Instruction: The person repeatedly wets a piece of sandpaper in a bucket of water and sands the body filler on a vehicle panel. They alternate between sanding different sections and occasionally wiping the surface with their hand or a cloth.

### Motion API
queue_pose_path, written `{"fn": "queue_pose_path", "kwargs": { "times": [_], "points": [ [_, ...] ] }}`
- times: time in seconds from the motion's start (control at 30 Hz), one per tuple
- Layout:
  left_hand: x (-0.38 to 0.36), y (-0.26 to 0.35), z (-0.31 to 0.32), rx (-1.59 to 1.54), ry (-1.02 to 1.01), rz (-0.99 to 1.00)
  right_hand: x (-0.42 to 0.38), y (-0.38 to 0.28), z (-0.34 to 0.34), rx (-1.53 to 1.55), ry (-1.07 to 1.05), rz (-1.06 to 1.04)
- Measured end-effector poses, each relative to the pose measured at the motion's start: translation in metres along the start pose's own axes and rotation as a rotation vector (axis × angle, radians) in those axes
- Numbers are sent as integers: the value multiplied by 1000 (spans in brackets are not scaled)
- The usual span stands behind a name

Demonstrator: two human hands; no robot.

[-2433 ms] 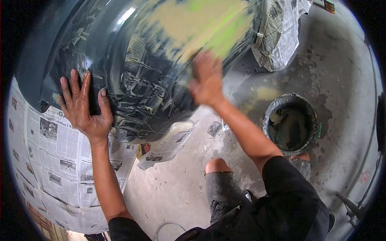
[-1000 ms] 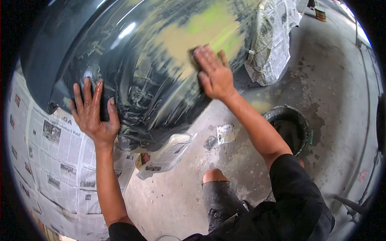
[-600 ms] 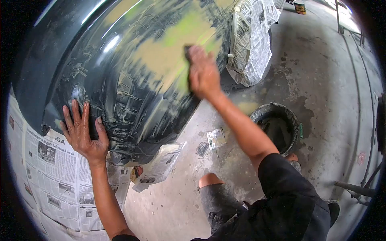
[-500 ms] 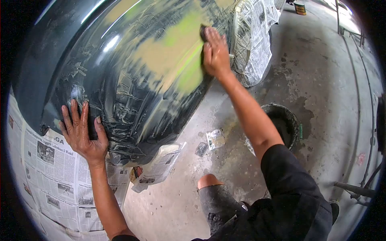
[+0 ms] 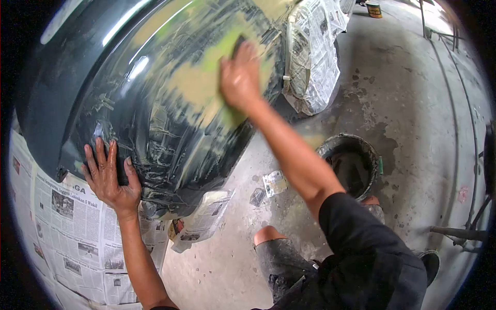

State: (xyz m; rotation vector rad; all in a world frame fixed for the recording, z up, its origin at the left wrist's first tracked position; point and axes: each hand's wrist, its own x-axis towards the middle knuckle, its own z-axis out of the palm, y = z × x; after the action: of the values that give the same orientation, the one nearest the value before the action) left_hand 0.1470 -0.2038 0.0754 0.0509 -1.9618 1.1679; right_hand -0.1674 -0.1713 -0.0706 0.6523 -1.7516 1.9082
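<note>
A dark, glossy car body panel [image 5: 124, 119] fills the upper left, with tan and lime-green patches and wet grey streaks over it. My right hand [image 5: 241, 77] presses on the green patch, fingers closed over a dark piece of sandpaper [image 5: 238, 44]. Only the sandpaper's edge shows past the fingertips, and the hand is slightly blurred. Flat on the panel's lower left part lies my left hand [image 5: 113, 178], wet, fingers spread, holding nothing. Newspaper [image 5: 67, 227] covers the surface just below it.
A newspaper-wrapped wheel [image 5: 312, 57] stands right of the panel. On the concrete floor are a black bucket [image 5: 373, 155] with dark liquid, a printed packet [image 5: 275, 183] and a small dark square [image 5: 257, 197]. A can [image 5: 373, 9] sits far back; a metal bar [image 5: 457, 233] juts in at right.
My right hand has swept left across the panel with the sandpaper, from near its right edge onto the green patch. My left hand stays in place on the panel. The view has shifted slightly.
</note>
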Motion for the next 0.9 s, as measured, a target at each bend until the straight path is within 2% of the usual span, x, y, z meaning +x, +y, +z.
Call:
{"fn": "queue_pose_path", "kwargs": {
  "times": [0.07, 0.17, 0.23, 0.33, 0.47, 0.57, 0.67, 0.73, 0.8, 0.9],
  "points": [
    [-1, 0, -1, 6, -11, -2, -46, -26, 10, 32, -44, -108],
    [0, -1, 1, -2, -11, 8, -12, -11, 5, 76, -36, -96],
    [-1, -2, 0, -9, -17, 2, 51, 20, -3, 192, 79, 81],
    [-2, 1, 0, -19, -10, -8, 51, 24, 2, 153, 102, 87],
    [-5, -1, 0, -1, -25, -5, 13, 11, 1, 175, 6, -48],
    [-3, -1, 0, 1, -26, -4, 63, 34, -2, 242, 85, 84],
    [-3, -1, 0, -3, -22, -15, 59, 28, 3, 125, 82, 52],
    [-1, -1, 1, -2, -13, -13, 21, 7, -3, 96, -51, -25],
    [-2, -1, 1, -14, -17, -10, 20, 15, -3, 84, -68, -25],
    [-1, 0, -1, 4, -22, 11, 82, 50, 2, 87, 46, 61]
  ]
}}
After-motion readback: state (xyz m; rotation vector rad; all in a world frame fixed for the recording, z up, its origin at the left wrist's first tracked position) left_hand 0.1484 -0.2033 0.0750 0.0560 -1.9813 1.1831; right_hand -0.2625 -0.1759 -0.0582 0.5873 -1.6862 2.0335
